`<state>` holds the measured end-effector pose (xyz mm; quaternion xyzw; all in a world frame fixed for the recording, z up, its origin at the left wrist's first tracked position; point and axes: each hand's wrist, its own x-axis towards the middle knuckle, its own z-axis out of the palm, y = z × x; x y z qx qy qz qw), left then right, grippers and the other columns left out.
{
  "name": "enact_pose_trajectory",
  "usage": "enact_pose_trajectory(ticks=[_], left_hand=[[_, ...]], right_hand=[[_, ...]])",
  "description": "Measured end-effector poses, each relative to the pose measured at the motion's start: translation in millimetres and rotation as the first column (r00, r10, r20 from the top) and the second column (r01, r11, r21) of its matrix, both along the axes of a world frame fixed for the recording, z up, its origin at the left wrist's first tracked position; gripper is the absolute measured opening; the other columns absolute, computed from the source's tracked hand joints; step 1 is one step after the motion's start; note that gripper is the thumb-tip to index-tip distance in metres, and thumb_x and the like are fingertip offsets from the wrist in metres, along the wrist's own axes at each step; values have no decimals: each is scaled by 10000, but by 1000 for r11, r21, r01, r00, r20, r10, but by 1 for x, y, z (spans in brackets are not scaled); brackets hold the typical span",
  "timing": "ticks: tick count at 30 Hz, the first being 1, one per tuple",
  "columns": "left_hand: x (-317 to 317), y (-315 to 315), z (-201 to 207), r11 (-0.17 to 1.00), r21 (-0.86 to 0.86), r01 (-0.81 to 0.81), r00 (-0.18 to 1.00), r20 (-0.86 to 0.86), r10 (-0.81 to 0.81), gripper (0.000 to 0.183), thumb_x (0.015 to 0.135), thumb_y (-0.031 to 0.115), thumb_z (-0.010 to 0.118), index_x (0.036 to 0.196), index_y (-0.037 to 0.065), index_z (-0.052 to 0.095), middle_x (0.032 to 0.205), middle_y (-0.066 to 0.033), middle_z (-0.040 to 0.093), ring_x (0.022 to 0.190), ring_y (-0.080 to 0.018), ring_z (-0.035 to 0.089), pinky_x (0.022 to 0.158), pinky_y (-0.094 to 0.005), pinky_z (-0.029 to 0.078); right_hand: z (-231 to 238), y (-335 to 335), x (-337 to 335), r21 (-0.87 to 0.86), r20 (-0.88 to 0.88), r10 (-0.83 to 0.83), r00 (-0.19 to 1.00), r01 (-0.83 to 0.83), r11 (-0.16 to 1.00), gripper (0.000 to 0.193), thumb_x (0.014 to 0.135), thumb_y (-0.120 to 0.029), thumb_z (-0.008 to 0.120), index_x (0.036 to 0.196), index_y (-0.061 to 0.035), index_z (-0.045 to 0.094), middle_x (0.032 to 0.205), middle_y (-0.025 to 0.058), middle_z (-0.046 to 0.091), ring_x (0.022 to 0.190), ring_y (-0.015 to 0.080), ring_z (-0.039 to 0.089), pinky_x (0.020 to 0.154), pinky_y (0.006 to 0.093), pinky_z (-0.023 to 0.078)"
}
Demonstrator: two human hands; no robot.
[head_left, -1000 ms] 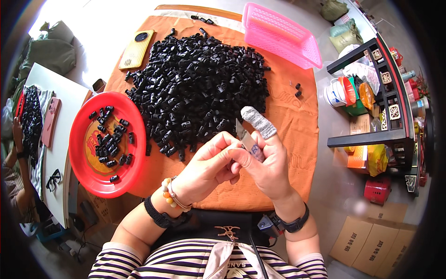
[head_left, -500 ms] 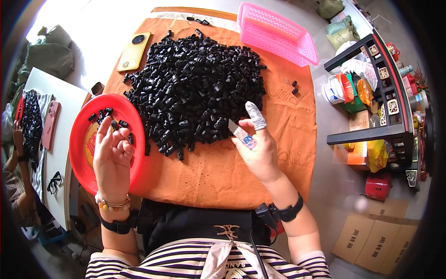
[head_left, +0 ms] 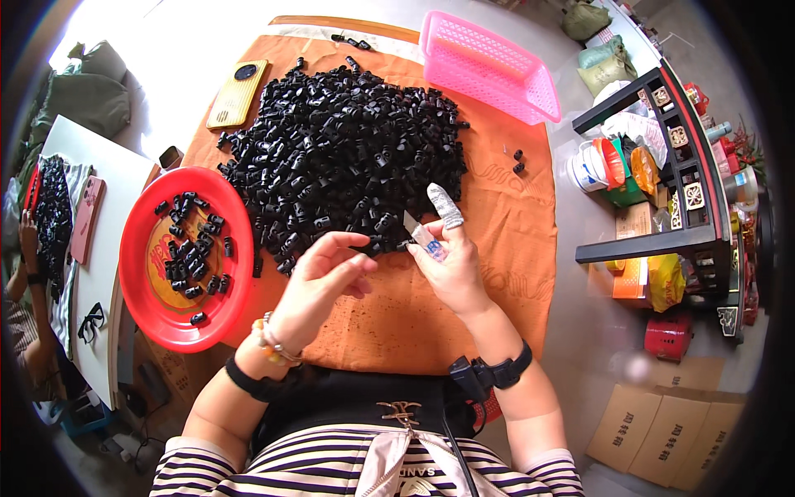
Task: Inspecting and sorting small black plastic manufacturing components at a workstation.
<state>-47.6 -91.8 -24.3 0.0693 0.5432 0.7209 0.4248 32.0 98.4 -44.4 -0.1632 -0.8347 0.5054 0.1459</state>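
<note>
Closest to the person, the left hand [head_left: 327, 277] is loosely curved over the desk's orange cloth [head_left: 509, 273], its thumb and fingers spread apart. Near it, the right hand [head_left: 447, 265] pinches a blade [head_left: 414, 226] that points up toward the pile, one finger wearing a grey cover [head_left: 445, 205]. Off to the left, a red tray [head_left: 137, 273] carries scattered black parts [head_left: 200, 265]. Past the hands spreads a big pile of the same parts [head_left: 339, 157]; further out are a yellow phone [head_left: 234, 99] and, rightward, a pink basket [head_left: 489, 70].
</note>
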Motion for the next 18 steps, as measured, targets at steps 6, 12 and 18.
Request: enact_pose_trajectory(ticks=[6, 12, 18], left_hand=[[5, 13, -7, 990, 103, 95, 968, 223, -116, 173, 982, 211, 470, 1061, 67, 522, 891, -65, 629, 707, -114, 613, 654, -247, 512], [3, 18, 4, 919, 369, 139, 866, 404, -293, 157, 991, 199, 436, 1010, 73, 528, 872, -72, 631, 678, -124, 607, 626, -249, 514], [5, 19, 13, 881, 442, 169, 783, 482, -393, 184, 978, 217, 471, 1094, 81, 510, 838, -50, 605, 634, -95, 538, 570, -224, 446]], right_hand=[[29, 3, 9, -651, -91, 124, 988, -153, 744, 511, 820, 52, 611, 1290, -26, 427, 924, 18, 556, 780, 52, 538, 699, 200, 449], [54, 0, 11, -731, -169, 266, 949, -302, 612, 666, 856, 87, 559, 1422, -86, 254, 936, 37, 556, 826, 136, 610, 758, 275, 515], [57, -3, 14, -757, -203, 250, 947, -313, 574, 611, 864, 70, 566, 1399, -63, 303, 932, 35, 553, 824, 126, 603, 735, 263, 506]])
